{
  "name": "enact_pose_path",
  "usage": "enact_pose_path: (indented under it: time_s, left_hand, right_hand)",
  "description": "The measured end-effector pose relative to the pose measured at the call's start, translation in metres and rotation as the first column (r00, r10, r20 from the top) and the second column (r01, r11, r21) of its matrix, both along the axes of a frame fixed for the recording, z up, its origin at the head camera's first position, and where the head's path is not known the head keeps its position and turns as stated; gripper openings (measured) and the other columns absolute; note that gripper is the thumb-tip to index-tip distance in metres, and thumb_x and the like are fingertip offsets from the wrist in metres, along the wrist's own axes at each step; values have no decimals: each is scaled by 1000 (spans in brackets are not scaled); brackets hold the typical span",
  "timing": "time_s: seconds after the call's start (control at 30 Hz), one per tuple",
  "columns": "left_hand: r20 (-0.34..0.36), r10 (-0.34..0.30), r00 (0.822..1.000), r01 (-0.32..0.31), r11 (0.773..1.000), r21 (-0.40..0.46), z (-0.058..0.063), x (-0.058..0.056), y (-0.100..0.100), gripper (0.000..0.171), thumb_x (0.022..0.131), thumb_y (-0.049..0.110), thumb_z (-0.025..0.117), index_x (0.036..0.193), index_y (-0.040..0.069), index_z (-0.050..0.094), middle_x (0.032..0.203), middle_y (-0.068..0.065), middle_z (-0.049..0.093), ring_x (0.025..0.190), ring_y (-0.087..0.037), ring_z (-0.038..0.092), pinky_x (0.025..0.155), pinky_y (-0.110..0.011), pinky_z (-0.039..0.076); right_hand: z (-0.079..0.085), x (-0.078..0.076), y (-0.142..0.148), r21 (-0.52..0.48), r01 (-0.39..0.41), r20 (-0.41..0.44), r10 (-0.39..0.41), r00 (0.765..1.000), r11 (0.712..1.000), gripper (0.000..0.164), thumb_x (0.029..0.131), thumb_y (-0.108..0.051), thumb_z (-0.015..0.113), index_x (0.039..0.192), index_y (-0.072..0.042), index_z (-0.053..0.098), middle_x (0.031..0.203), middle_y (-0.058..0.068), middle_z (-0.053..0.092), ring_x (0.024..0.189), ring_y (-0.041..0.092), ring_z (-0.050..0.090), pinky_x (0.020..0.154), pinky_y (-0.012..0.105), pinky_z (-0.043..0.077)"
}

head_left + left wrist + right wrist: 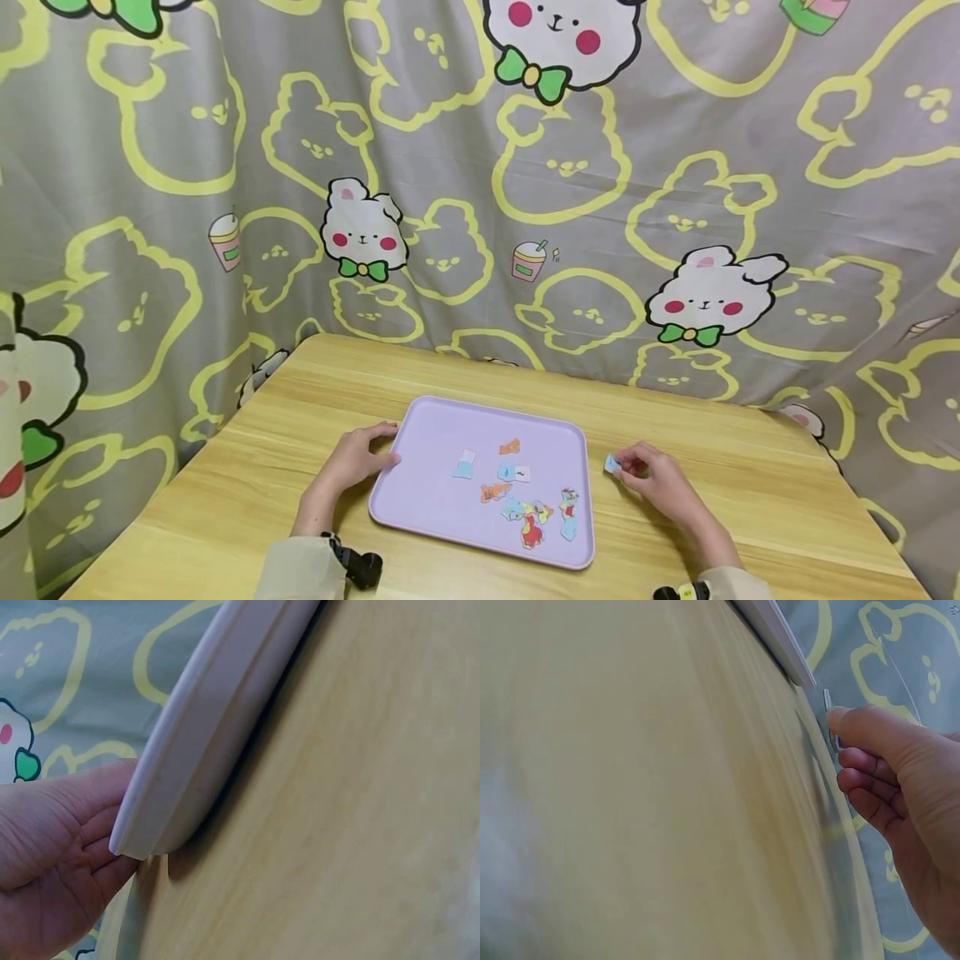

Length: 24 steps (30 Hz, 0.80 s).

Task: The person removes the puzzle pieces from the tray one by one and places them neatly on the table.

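A shallow lilac tray (442,517) lies on the wooden table with several small printed puzzle pieces on it. At its left side my left hand (360,457) grips the rim, thumb over the edge; the left wrist view shows the other fingers bent against the underside of the tray wall (180,765). Right of the tray, my right hand (656,479) pinches a small blue-and-white puzzle piece (612,463) between thumb and fingers. That thin piece (827,701) appears edge-on in the right wrist view, above the table and beside the tray's corner.
Inside the tray, blue-and-white pieces (464,465) and orange pieces (495,492) lie near the middle. A red piece (532,532) and several coloured ones cluster at the near right. The wooden table (300,383) reaches back to a patterned grey curtain (450,167).
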<state>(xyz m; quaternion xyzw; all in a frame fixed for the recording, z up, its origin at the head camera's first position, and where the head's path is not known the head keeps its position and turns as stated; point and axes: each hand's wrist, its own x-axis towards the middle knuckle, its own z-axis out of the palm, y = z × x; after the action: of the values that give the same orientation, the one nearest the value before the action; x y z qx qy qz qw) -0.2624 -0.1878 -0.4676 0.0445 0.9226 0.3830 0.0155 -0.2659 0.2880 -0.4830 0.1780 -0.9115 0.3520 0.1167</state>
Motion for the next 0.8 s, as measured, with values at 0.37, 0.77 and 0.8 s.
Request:
enact_pose_path:
  time_s: [0.37,0.77,0.8]
  left_hand:
    - [1,4,1000,-4,1000,-11,4,1,2,43,86,13,73,127,4,64,142,-25,53,136,-45,44,113,-58,37]
    - [0,5,1000,-5,1000,-13,2,0,2,43,86,14,73,127,4,64,142,-25,52,136,-46,44,113,-59,37]
    - [2,6,1000,-6,1000,-13,2,1,2,43,86,14,73,128,4,64,142,-25,52,136,-46,44,113,-59,37]
  right_hand:
    - [2,-5,5,102,-56,20,54,998,993,11,81,-4,77,88,-9,70,82,-5,62,71,-7,50,60,17,50]
    - [4,-9,7,174,-128,45,122,992,976,9,82,-7,75,90,-9,71,84,-5,63,72,-5,49,60,17,48]
    - [4,-9,7,176,-129,52,122,991,976,8,82,-7,75,90,-8,71,84,-5,62,72,-5,49,60,17,48]
